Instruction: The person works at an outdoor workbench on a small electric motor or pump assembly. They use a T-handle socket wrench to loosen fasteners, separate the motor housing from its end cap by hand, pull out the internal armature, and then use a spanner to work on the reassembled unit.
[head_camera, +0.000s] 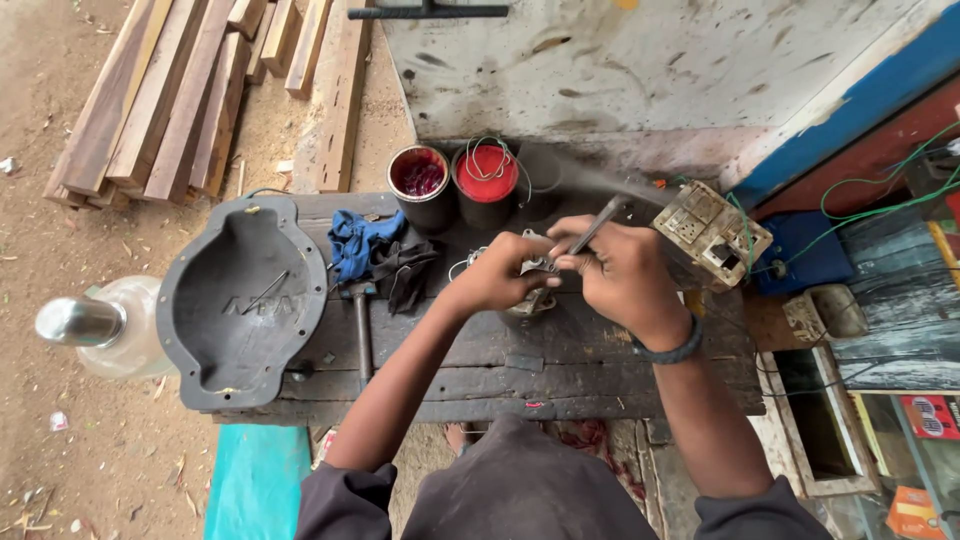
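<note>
While the left hand (497, 272) grips a small metal part (535, 268) over the dark wooden bench (560, 350), the right hand (615, 270) holds a thin tool (597, 226) against it; work looks midway, unfinished.

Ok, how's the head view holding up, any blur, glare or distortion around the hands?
Head view: even daylight, soft shadows, no glare; the tool in the right hand is slightly motion-blurred, the left hand sharper; wide-lens bending shows at the edges, as on the planks.
</note>
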